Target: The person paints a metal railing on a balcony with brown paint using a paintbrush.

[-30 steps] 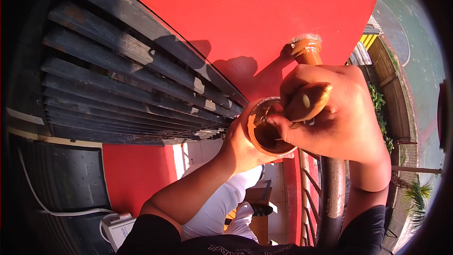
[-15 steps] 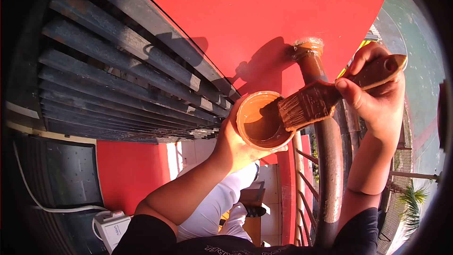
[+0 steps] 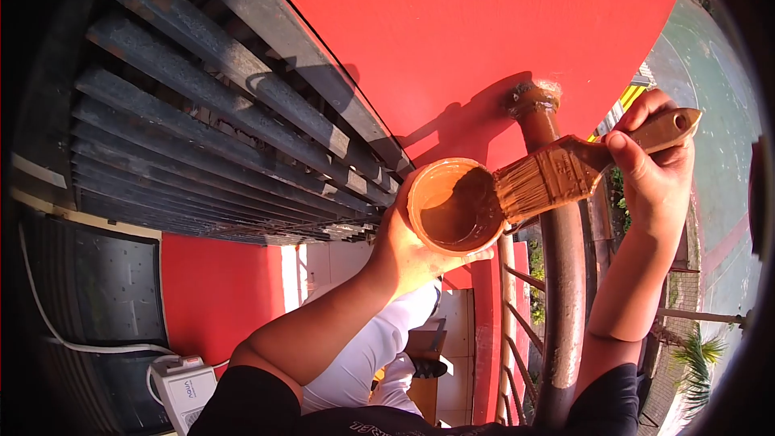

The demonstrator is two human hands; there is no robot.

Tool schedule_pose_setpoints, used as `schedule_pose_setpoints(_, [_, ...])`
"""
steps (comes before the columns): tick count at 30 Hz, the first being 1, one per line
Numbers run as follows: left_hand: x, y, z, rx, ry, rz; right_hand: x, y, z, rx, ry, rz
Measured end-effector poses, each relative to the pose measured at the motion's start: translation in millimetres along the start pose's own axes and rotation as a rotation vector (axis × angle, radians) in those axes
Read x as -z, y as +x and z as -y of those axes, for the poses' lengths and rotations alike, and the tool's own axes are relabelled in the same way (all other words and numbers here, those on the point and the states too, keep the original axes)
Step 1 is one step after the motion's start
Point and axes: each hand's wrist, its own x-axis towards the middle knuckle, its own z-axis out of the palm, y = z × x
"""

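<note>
My left hand (image 3: 401,241) is wrapped round a round orange-brown tub (image 3: 414,208), its open mouth turned towards me. Brown paint (image 3: 452,220) lies inside, partly in shadow. In my right hand (image 3: 648,168) is a wide paintbrush (image 3: 542,182), gripped by its handle and coated in brown paint. Its bristle tips are right at the tub's right rim. Behind the brush, a metal handrail pipe (image 3: 563,299) runs up to the red wall (image 3: 452,24), with brown paint on its upper end.
Dark metal slats (image 3: 218,121) line the left side. A white box with a cable (image 3: 184,391) sits at lower left. Thin railing bars (image 3: 525,323) stand beside the handrail. Beyond it, at the right, are a green paved ground (image 3: 714,113) and a palm (image 3: 696,362).
The brush has shifted right, its bristles going from over the tub's mouth to its rim. My right hand moved slightly right and down. The tub stays in my left hand.
</note>
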Motion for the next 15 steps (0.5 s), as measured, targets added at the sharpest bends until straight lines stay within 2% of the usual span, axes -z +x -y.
schedule_pose_setpoints(1, [-1.0,-0.5,-1.5,0.038,-0.029,0.002,4.4,-1.4,-1.8,-0.050,0.007,0.058])
schedule_pose_setpoints(4, [-0.3,-0.1,-1.6,0.084,-0.129,0.020,3.6,-2.8,-4.2,-0.155,0.084,0.042])
schedule_pose_setpoints(7, [-0.4,0.2,-3.9,0.094,-0.114,0.004,9.4,-2.2,-11.9,-0.157,0.166,0.000])
schedule_pose_setpoints(9, [1.1,-1.0,-2.5,0.076,-0.309,0.084,11.8,-3.1,-14.3,-0.177,0.243,-0.052])
schedule_pose_setpoints(10, [4.3,-1.7,2.2,0.051,-0.531,0.176,15.4,-3.3,-16.3,-0.193,0.297,-0.083])
schedule_pose_setpoints(12, [5.5,-2.0,3.7,-0.108,-0.396,0.206,25.8,-4.2,-23.9,-0.210,0.389,-0.140])
schedule_pose_setpoints(13, [3.4,-0.5,2.0,-0.241,-0.040,0.146,33.9,-5.9,-30.7,-0.211,0.425,-0.173])
schedule_pose_setpoints(15, [1.9,-1.9,-2.6,-0.249,0.031,0.113,49.8,-11.1,-38.6,-0.219,0.481,-0.268])
